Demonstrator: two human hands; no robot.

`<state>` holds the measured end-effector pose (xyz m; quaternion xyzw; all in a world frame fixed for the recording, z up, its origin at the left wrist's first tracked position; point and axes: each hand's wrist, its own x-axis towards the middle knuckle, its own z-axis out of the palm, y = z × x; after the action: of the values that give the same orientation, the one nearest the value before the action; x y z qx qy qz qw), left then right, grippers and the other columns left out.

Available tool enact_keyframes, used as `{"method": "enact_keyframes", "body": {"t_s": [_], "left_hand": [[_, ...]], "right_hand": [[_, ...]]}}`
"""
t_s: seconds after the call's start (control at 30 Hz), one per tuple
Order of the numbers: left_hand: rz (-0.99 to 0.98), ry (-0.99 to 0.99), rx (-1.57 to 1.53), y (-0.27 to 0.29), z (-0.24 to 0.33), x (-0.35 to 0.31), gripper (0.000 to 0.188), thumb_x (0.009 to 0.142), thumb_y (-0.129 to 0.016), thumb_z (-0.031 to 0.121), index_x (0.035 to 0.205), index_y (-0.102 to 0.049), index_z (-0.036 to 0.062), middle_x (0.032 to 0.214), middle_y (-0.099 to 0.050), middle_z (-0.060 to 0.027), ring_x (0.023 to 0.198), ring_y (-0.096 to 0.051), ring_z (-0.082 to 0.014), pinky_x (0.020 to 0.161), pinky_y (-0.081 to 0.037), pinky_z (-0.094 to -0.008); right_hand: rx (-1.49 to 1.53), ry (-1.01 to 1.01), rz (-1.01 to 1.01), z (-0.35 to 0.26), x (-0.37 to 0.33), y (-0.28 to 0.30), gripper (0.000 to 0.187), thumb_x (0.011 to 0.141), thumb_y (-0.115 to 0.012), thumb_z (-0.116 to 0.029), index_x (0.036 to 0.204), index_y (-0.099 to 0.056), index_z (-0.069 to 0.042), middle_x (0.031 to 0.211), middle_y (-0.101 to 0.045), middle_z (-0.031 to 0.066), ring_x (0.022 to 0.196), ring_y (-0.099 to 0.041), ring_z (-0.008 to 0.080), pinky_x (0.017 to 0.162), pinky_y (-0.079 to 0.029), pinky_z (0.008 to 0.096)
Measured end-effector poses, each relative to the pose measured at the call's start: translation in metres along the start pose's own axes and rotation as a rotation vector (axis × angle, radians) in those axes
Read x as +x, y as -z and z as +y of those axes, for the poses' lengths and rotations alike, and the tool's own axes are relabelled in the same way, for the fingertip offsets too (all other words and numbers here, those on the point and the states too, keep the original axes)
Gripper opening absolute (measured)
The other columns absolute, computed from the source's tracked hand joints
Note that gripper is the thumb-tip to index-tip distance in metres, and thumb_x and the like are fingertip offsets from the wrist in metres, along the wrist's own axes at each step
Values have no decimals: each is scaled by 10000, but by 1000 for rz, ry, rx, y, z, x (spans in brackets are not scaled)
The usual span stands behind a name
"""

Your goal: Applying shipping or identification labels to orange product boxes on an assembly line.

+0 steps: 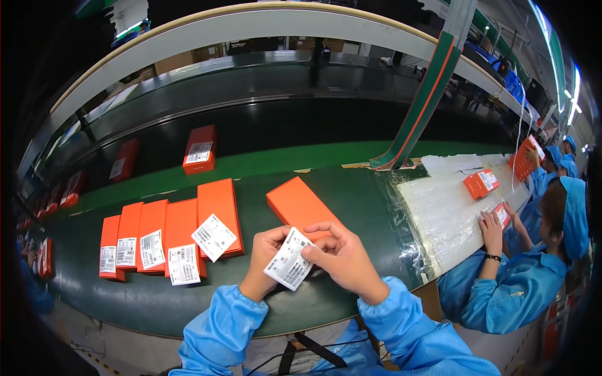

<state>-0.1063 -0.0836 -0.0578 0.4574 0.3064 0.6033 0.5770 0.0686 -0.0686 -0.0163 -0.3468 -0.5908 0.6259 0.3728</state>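
A white printed label [288, 263] is held between my two hands, tilted above the green work surface. My left hand [262, 262] grips its left side, with the fingers partly hidden behind it. My right hand [348, 258] pinches the label's upper right edge, thumb in front. Just beyond my hands lies a plain orange box [302, 199], its near end partly covered by them. To the left, several orange boxes stand in a row with white labels on their near ends. On the rightmost box [218, 199], a label [214, 238] sits askew and overhangs the edge.
Farther back, a dark conveyor [269, 125] carries more orange boxes, one [200, 150] near its green edge. A green post [420, 106] rises at the table's far edge. At right, a co-worker [508, 282] handles an orange box over a plastic-covered board [439, 207].
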Motion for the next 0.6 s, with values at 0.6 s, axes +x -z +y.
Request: {"method": "enact_keyframes", "body": {"t_s": [0.6], "left_hand": [[343,-253,558,12,14,-3,98,848,-643,39,831,-549,17,767,-530,-22,715,-528,-86,655,-445,-242]], "right_hand": [[-357,302,285,-4,8,17,142,876,-732,-73,981,-684,8,973,-675,59,814,-654,117,767,-526,258]]}}
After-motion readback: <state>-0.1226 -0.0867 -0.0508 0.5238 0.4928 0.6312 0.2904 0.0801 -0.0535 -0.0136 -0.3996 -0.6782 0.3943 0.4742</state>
